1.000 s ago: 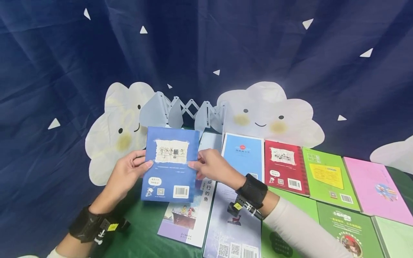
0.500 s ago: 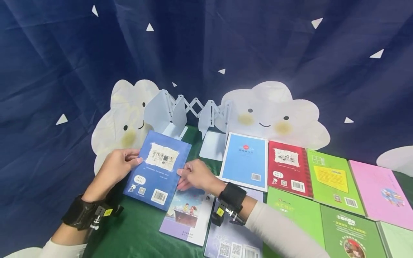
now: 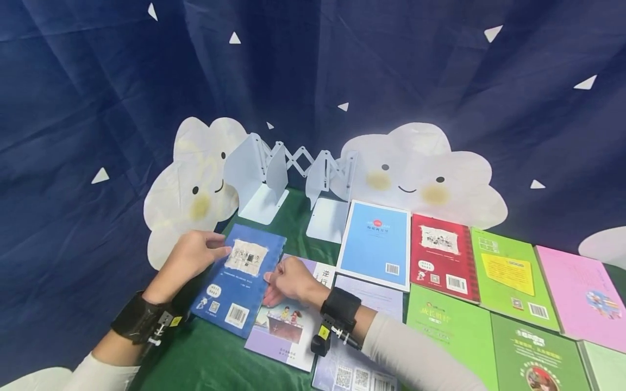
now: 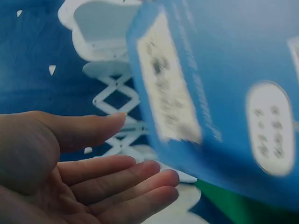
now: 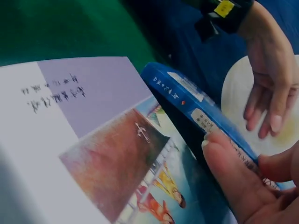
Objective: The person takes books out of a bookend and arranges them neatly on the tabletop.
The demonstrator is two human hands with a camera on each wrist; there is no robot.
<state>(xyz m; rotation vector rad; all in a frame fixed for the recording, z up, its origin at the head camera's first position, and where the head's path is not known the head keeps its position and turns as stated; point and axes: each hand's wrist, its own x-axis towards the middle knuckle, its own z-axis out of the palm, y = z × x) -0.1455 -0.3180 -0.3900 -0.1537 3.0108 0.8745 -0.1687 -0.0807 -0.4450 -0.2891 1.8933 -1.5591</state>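
A blue book [image 3: 239, 282], back cover up, lies tilted on the green cloth, its right edge by a purple-and-white book [image 3: 283, 331] with a ship picture. At that spine edge my right hand [image 3: 293, 279] pinches the blue book between thumb and fingers; the right wrist view shows the printed spine [image 5: 187, 105] there. Off the opposite edge, my left hand [image 3: 193, 258] holds its fingers loosely straight. A gap separates this hand [image 4: 103, 168] from the book in the left wrist view.
A pale blue expandable bookend rack [image 3: 259, 203] stands at the back. To the right lie a light blue book [image 3: 374, 244], a red book [image 3: 442, 258], a pink book [image 3: 579, 293] and several green ones. A dark blue cloud-print curtain [image 3: 293, 65] hangs behind.
The blue book has come down from in front of the rack, tilted, onto the cloth at the left. My left hand has let go of it; the right hand went down with it.
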